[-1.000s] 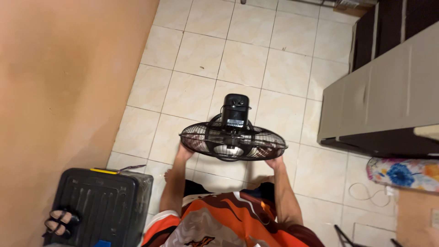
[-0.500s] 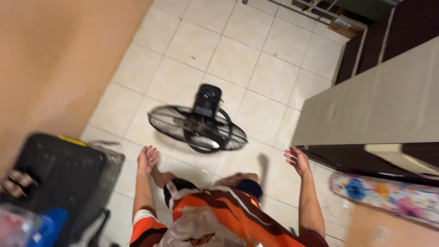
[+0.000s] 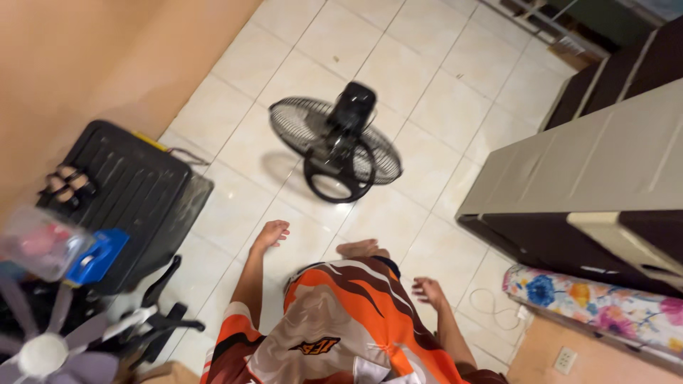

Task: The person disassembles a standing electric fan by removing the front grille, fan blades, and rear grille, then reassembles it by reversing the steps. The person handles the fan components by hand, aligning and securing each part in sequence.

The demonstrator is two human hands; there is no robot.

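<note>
Black floor fan [image 3: 336,146]: lying grille-down on tile floor [image 3: 441,107], far of both hands. Likely light, rigid; grip by round base ring. Left hand [image 3: 271,233], right hand [image 3: 429,291]: spread, empty.

- A black fan [image 3: 336,144] lies face down on the pale tiled floor [image 3: 441,92], its wire grille against the tiles
- The left hand [image 3: 272,233] hangs loose and empty, fingers relaxed, nearest the fan
- The right hand [image 3: 429,290] is likewise empty, beside the orange patterned shirt [image 3: 341,320]
- A black ribbed case [image 3: 128,188] sits by the wall
- A beige cabinet [image 3: 590,163] stands on the right
</note>
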